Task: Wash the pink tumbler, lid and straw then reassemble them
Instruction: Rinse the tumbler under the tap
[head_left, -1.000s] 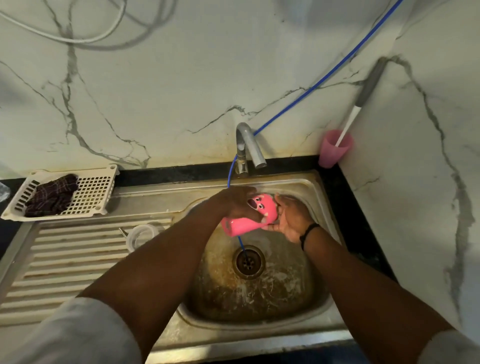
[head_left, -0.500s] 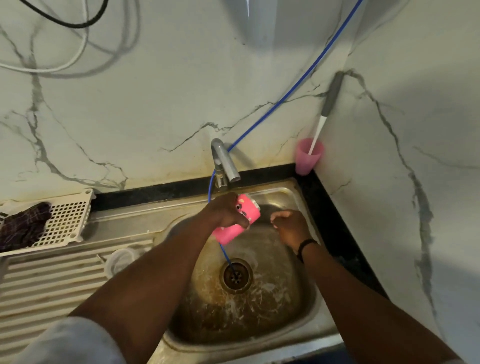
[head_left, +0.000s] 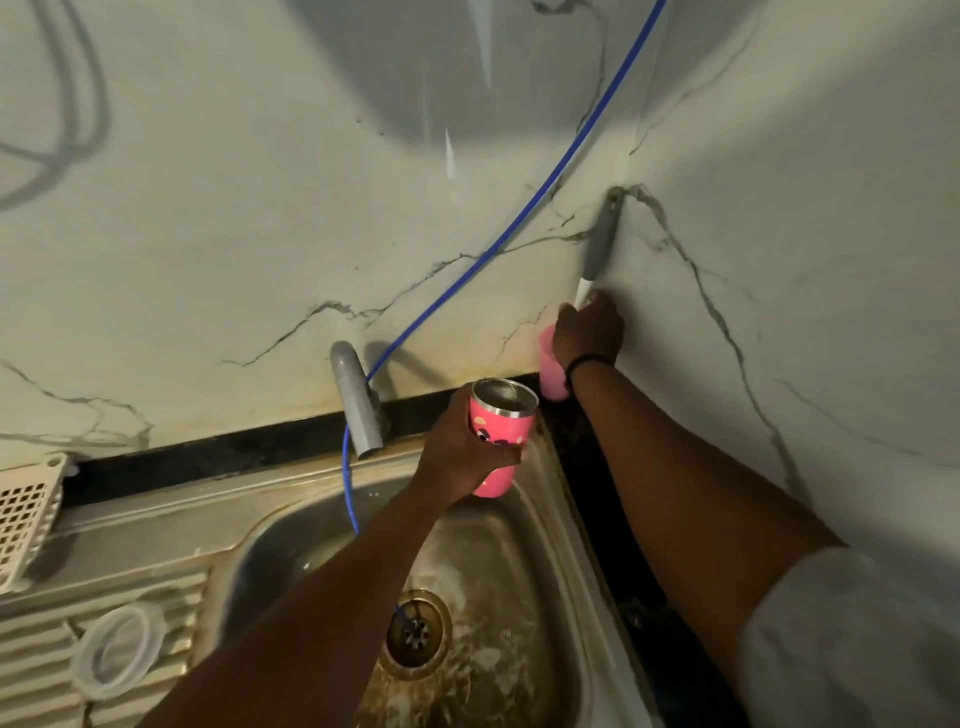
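Sink basin (head_left: 524, 525): open room between the two forearms, above the drain (head_left: 415, 631). Rear approach narrowed by the faucet spout (head_left: 358, 410) and the blue hose (head_left: 349, 486) hanging into the basin. Right corner occupied by the pink cup (head_left: 549, 371) and brush handle (head_left: 600, 241) against the wall. Clear lid (head_left: 117, 649) lies on the drainboard.

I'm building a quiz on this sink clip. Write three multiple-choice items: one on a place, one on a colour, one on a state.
1. Where is the clear lid?
A. on the drainboard
B. in the basin
C. on the tumbler

2. What colour is the hose that crosses the wall?
A. red
B. blue
C. green

3. How is the pink tumbler?
A. lying in the basin
B. capped
C. held upright, open-topped

Answers:
1 A, it lies on the ribbed drainboard.
2 B, it is blue.
3 C, the left hand grips it, steel rim up, while the right hand grips the brush handle.
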